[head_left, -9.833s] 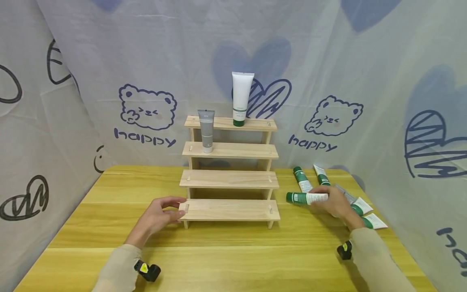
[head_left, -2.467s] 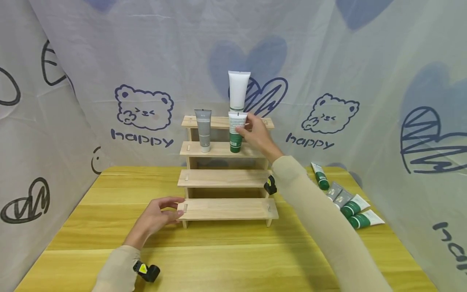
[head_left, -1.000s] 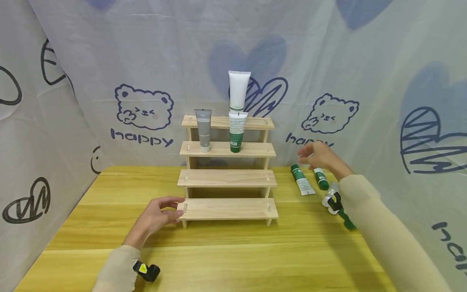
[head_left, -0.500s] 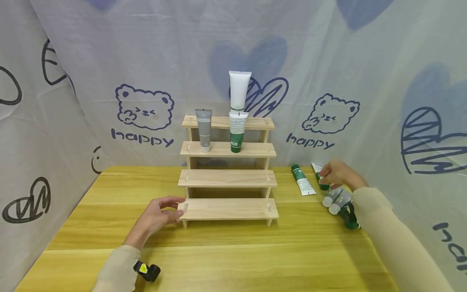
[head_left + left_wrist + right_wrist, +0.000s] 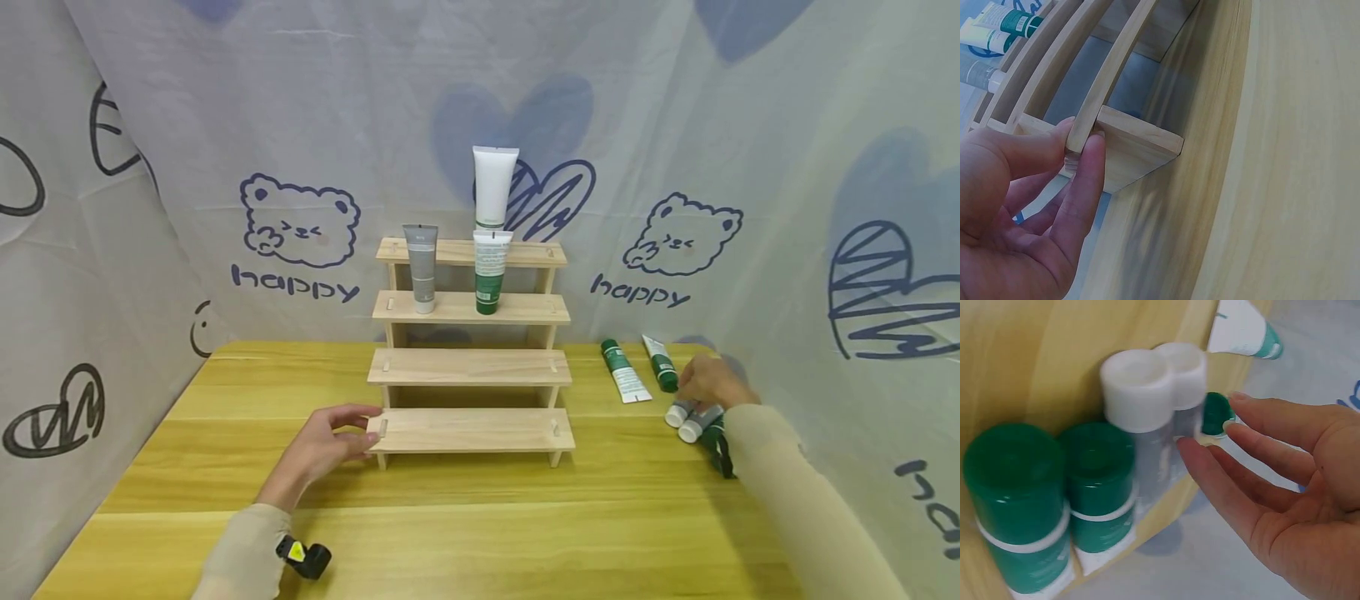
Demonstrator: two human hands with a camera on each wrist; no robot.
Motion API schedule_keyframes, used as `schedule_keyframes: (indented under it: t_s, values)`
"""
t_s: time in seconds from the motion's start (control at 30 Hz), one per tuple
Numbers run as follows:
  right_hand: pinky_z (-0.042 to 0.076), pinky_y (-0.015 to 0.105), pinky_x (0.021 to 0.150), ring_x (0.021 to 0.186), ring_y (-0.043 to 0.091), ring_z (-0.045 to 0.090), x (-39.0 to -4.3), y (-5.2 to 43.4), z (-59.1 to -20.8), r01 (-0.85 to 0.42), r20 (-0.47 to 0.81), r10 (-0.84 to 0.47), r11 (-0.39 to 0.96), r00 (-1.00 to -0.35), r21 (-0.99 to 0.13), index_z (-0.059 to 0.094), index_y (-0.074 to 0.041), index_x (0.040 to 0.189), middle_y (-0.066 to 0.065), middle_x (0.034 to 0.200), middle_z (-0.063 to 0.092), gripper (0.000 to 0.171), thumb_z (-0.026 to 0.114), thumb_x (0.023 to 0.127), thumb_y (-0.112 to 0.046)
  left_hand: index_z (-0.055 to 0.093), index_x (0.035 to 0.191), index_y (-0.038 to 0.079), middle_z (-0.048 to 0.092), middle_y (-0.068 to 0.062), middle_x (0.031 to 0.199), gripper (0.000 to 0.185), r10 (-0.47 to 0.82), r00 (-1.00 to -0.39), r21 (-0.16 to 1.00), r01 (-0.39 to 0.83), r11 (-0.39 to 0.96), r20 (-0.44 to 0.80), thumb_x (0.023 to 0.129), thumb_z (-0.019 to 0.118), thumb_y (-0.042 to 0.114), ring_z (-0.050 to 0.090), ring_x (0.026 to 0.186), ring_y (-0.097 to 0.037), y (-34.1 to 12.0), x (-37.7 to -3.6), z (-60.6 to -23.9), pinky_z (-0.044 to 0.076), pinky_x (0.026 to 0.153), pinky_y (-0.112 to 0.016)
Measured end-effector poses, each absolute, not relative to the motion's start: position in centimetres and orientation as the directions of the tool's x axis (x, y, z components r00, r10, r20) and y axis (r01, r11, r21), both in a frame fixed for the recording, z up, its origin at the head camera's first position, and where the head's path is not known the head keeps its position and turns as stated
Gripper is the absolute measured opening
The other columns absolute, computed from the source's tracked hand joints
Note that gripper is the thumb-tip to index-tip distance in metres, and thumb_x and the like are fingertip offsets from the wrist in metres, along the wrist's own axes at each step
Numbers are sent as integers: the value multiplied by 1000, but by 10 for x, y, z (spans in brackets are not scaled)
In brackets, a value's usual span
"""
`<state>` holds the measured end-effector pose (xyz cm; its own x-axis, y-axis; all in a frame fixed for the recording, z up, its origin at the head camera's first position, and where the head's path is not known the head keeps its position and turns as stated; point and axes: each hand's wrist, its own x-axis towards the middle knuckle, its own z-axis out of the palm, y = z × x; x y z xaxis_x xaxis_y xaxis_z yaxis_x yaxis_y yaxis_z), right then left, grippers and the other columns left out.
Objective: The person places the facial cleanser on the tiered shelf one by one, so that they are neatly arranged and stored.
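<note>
My left hand [image 5: 330, 442] pinches the left end of the lowest board of a wooden tiered stand [image 5: 472, 431], thumb on top and finger beneath in the left wrist view. My right hand [image 5: 712, 382] is at two grey tubes with white caps [image 5: 1138, 387], lying at the right. Its fingers are parted around the far grey tube's side; whether they touch it cannot be told. On the stand, a white tube with green cap [image 5: 493, 187] stands on the top tier. A grey tube [image 5: 422, 265] and a green-and-white tube [image 5: 489, 275] stand one tier lower.
A green-and-white tube [image 5: 626, 372] lies right of the stand, with another tube [image 5: 662, 364] behind the right hand. Two more green-capped tubes [image 5: 1016, 487] lie beside the grey ones, mostly under the right sleeve in the head view. A printed curtain [image 5: 300, 108] hangs behind the table.
The right hand stood a green-and-white tube on the second tier from the top and let go. It then moved right and down to the grey tubes. The left hand stayed on the lowest board.
</note>
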<state>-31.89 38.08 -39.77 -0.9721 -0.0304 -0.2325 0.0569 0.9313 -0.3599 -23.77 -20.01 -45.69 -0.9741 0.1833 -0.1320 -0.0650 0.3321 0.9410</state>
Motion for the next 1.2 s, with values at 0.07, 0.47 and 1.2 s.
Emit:
schedule_keyframes:
  t_s: [0.07,0.47,1.2]
  values:
    - [59,34,63,65,21,68,-319,384,-403,76,-218,-13,916,-976,-395,65,12,98,24,92,66,29,73,78,-8,59,129,12,53,-18,122,45,184,-974,942,-66,328,-133,85,71,17,66,89,-17,-200,-238,-457,60,78,-34]
    - [58,34,68,72,18,67,-327,393,-418,117,-237,16,901,-971,-418,68,4,100,17,95,69,30,77,78,-16,59,129,13,51,-18,123,45,177,-976,941,-64,331,-129,86,71,16,67,91,-18,-201,-239,-458,60,79,-35]
    - [48,23,59,71,19,65,-322,384,-419,132,-229,41,907,-972,-400,63,-2,86,10,76,70,34,80,74,-29,58,129,12,51,-18,124,46,187,-974,946,-61,320,-126,86,71,16,67,92,-19,-200,-238,-458,60,80,-37]
